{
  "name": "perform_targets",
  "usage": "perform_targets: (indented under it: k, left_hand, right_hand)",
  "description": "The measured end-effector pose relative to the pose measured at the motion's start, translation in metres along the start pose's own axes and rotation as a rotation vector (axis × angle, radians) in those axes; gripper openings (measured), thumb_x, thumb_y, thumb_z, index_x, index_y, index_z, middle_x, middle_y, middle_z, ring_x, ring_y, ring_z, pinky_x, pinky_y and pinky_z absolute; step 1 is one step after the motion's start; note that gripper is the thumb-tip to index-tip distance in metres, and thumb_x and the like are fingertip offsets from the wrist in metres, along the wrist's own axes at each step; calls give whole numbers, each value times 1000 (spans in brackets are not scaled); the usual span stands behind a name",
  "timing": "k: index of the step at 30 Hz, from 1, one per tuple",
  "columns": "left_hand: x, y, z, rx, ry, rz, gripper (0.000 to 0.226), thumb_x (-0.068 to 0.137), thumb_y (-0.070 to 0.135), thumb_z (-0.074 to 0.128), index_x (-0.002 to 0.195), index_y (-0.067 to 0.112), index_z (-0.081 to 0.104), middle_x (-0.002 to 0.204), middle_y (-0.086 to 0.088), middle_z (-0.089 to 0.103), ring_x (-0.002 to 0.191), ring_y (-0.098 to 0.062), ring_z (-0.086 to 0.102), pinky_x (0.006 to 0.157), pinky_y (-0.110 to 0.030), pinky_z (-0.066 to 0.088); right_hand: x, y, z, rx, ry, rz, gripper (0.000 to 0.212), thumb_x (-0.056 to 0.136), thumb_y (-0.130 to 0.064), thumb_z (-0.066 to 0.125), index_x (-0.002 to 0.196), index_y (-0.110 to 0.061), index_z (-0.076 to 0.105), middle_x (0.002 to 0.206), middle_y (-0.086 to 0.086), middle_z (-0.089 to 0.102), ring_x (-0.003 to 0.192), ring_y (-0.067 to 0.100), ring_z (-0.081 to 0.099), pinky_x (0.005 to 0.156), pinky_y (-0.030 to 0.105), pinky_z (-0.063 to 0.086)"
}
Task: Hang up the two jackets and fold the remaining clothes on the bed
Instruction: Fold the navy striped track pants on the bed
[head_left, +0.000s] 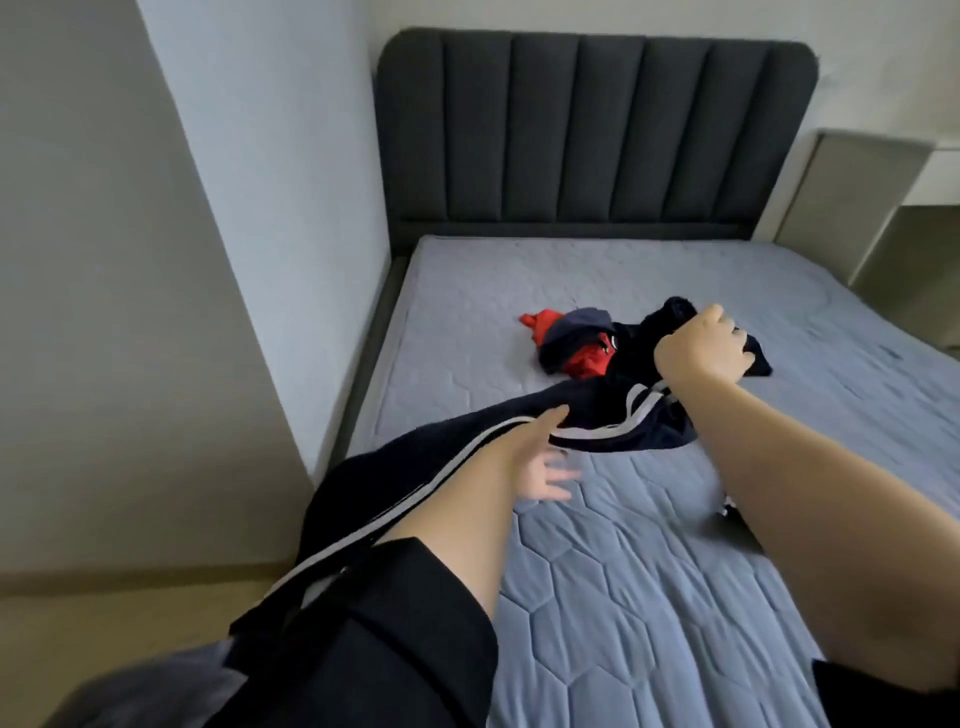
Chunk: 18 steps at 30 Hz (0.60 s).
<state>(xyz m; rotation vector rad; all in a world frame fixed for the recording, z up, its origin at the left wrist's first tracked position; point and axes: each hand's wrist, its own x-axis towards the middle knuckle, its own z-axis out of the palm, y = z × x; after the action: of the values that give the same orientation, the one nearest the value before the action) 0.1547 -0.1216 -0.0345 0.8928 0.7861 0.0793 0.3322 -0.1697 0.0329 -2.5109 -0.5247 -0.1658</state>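
Navy cloth, a white-striped garment (441, 457), trails across the quilted blue mattress (623, 597); the right hand (701, 345) grips black clothing (670, 317); the left hand (545, 467) hovers with fingers spread, holding nothing; a red-and-navy crumpled garment (571, 343) lies beside.

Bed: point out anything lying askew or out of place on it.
The dark striped garment trails off the mattress's left edge. Red and dark clothes lie in a crumpled heap mid-bed, unfolded. The right hand grips dark cloth from that heap.
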Motion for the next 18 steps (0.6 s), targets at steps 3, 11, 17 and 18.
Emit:
perform_targets:
  k: [3,11,17,18]
  left_hand:
    - [18,-46,-22,541,102,-242,56,99,42,38,145,14,26,144,-9,43,120,-25,53,102,-43,39]
    - [49,-71,-123,461,582,-107,31,98,9,38,123,1,55,123,-15,60,111,-28,59,79,-32,51]
    - [47,-110,-214,1127,814,119,36,93,17,46,128,23,55,134,-2,42,121,-22,40,97,-32,37]
    - [46,-120,-227,1252,796,172,38,94,22,47,132,24,52,136,-1,40,123,-21,38,99,-31,34]
  right_hand:
    - [-15,34,55,-168,-128,34,59,88,-15,50,141,-5,26,145,16,32,133,33,29,109,47,25]
    - [-105,31,189,-220,-631,-156,54,93,-26,45,140,-8,28,146,13,30,135,32,27,107,44,26]
    - [-165,24,263,-302,-880,-113,68,96,-52,27,151,-26,-4,158,5,-14,145,23,-13,112,56,-1]
    - [-168,24,270,-338,-871,-99,69,95,-53,26,150,-26,-7,158,5,-15,145,23,-14,112,57,-1]
